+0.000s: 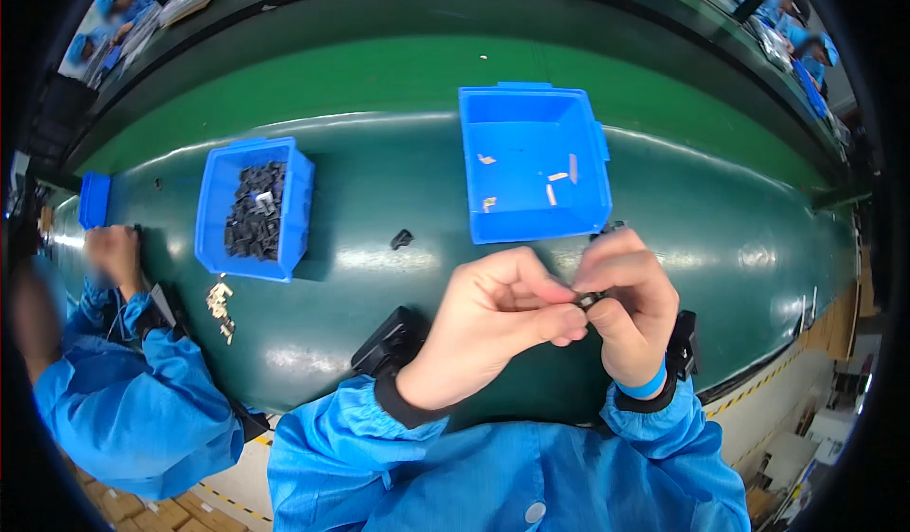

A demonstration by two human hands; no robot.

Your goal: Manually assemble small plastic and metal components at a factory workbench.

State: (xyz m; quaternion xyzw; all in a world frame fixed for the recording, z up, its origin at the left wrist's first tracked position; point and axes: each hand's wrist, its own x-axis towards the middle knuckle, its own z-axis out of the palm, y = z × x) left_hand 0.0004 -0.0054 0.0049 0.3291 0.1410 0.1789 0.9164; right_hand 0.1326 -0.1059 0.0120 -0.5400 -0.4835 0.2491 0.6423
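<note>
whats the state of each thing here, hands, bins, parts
left hand: closed, fingertips pinching the small black part
right hand: closed, pinching the same part from the other side
small black part: held between both hands, above the table
left blue bin: open, partly filled with black parts
right blue bin: open, nearly empty, a few pale pieces
loose black part: lying alone on the green table

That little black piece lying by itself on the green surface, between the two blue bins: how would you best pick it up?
Probably from straight above, pinching the loose black piece across its narrow width with thumb and forefinger. It lies flat and alone on the green belt, apart from the left bin and the right bin, so nothing blocks either side. Its exact shape is too small to tell.
</note>
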